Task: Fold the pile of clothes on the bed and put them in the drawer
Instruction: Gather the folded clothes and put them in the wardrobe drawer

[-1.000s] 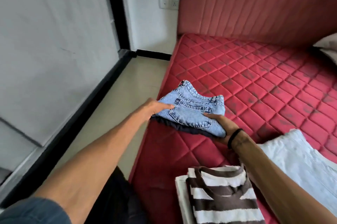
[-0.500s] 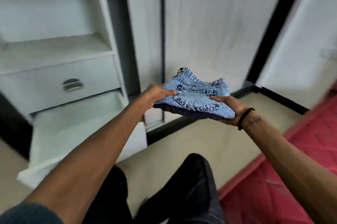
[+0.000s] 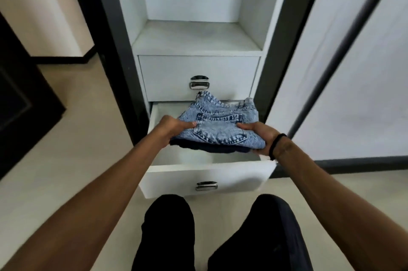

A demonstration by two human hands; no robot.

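A folded pair of light blue jeans (image 3: 220, 125) lies on top of a folded dark garment (image 3: 205, 148), and I hold the stack with both hands. My left hand (image 3: 174, 127) grips its left edge, thumb on top. My right hand (image 3: 258, 136), with a black band at the wrist, grips its right edge. The stack hangs over the pulled-out white lower drawer (image 3: 207, 179), whose inside looks bare where it shows. The bed is out of view.
A shut white upper drawer (image 3: 198, 76) with a metal handle sits above the lower one, under a bare shelf (image 3: 196, 34). White wardrobe doors (image 3: 353, 72) stand to the right. A dark door (image 3: 19, 94) is at the left. My black-trousered legs (image 3: 220, 237) are below.
I have turned from the bed to face the wardrobe. The stack of jeans and dark garment, held the same way, went from the mattress to above the pulled-out lower drawer.
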